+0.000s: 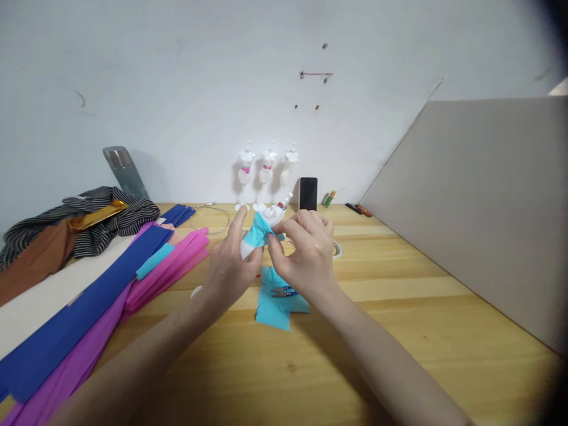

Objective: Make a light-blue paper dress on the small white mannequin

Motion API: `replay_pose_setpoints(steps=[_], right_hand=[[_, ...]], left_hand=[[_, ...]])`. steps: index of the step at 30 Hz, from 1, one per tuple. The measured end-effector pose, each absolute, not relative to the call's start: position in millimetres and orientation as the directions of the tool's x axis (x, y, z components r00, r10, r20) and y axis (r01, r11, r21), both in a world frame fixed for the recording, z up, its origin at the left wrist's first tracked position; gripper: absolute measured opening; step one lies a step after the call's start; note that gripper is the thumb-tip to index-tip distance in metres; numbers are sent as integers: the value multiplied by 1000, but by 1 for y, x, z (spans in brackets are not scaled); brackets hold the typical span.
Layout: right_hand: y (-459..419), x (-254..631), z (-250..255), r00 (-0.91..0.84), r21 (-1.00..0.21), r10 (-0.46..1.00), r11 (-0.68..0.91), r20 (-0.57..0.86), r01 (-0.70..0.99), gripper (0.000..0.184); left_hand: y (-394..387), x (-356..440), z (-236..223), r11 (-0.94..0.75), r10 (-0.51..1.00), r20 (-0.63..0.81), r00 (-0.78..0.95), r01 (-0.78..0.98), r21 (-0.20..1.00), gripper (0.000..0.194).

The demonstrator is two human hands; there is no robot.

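Observation:
A small white dress form (245, 251) lies tilted between my hands, its knobbed neck up to the right. Light blue crepe-like paper (258, 229) is wrapped around its middle. My left hand (233, 254) grips the form's lower part, thumb below and fingers behind. My right hand (308, 251) pinches the paper's right edge between thumb and fingers; part of the grip is hidden. Beneath the hands, more light blue paper (273, 310) lies on the table, with blue-handled thread snips (284, 291) on top.
Three white dress forms (267, 165) stand by the wall, beside a phone (308, 193) and a small green-and-gold item (329, 199). A tape roll (338, 249) lies right of my hand. Coloured paper strips (102, 307), striped cloth (104, 222) and a flask (126, 171) fill the left. A panel (479, 195) borders the right.

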State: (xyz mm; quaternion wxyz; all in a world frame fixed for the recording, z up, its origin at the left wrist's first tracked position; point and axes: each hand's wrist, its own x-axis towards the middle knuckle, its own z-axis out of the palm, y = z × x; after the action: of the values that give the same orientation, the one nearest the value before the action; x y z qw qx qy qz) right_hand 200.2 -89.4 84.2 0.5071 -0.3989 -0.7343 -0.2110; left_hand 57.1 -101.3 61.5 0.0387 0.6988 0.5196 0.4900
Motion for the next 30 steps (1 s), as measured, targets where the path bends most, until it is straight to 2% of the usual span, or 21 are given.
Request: replay_pose_setpoints(steps=[6,11,16,21,26,30], right_hand=[[-88,203,83,-166,-114,382,611,909,783,12],[-88,205,86,-149,-130,384,612,911,780,12],[-88,206,89,-138,-120,349,623,927,773,13],[-88,205,87,-154,-123,375,619,914,776,12],[-88,204,88,-169,-126,383,634,908,763,11],[-91,206,93,-105,-218,395,688,913,692,8]], left_hand=[[-102,56,62,-455,799,601,1,655,603,61],[-102,55,65,-470,837,546,16,530,706,60],[-96,54,60,-446,885,464,43,369,815,39],[-91,53,56,-415,902,432,-5,270,869,21],[-92,54,59,-363,927,373,-34,170,916,21],[-95,55,65,-283,959,282,-32,0,959,21]])
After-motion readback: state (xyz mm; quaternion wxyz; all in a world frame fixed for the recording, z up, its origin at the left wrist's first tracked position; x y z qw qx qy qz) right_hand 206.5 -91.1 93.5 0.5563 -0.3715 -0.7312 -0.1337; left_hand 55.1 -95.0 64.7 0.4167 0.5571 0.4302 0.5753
